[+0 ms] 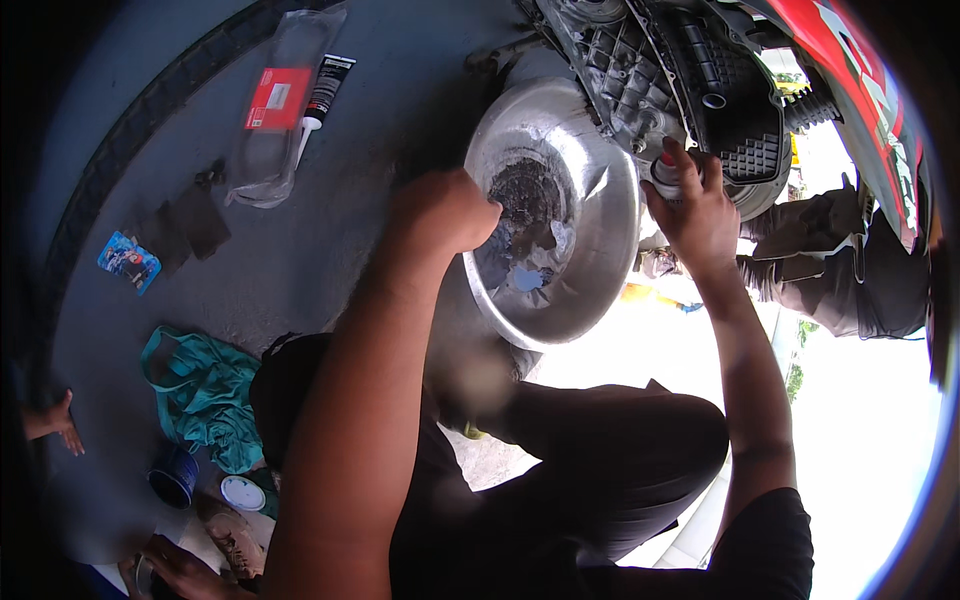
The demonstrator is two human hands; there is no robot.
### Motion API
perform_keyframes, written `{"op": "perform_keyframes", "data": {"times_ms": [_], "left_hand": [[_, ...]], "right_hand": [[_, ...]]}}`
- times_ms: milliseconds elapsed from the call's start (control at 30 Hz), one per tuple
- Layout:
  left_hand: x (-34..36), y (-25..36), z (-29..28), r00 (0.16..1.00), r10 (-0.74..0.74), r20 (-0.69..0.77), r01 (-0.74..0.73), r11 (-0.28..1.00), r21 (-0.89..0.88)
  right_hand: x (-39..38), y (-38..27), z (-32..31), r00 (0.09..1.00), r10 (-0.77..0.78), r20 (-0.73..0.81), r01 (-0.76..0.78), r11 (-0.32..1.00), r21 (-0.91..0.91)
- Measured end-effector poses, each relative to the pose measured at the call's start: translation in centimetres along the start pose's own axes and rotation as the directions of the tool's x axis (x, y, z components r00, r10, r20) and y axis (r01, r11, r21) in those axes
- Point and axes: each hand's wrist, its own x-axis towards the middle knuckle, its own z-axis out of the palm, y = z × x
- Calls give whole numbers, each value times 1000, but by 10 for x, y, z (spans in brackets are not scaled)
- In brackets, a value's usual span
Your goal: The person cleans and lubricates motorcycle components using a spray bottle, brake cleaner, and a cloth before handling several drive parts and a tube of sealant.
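My right hand (695,215) is wrapped round a spray can (664,176) with a red top, its index finger on the top. The can is right beside the opened metal engine casing (640,70) of a motor scooter. Below the casing a wide silver metal basin (610,235) sits tilted in view, with dark wet residue and a little liquid inside. My left hand (445,212) is closed in a fist at the basin's left rim. What its fingers hold, if anything, is hidden.
On the grey floor lie a clear plastic package (262,160), a black tube (327,90), a blue sachet (129,262) and a teal cloth (210,400). A dark blue tub (174,476) and white lid (242,493) are lower left. Other people's hands (62,422) show there. A red body panel (850,80) overhangs upper right.
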Motion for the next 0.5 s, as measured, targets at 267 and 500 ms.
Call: {"op": "perform_keyframes", "data": {"times_ms": [267, 500], "left_hand": [[19, -47, 3, 996, 65, -55, -74, 981, -181], [42, -61, 4, 998, -8, 62, 33, 911, -411]], "right_hand": [[-50, 7, 14, 972, 116, -204, -44, 945, 325], [-53, -7, 38, 878, 242, -413, 21, 843, 538]]}}
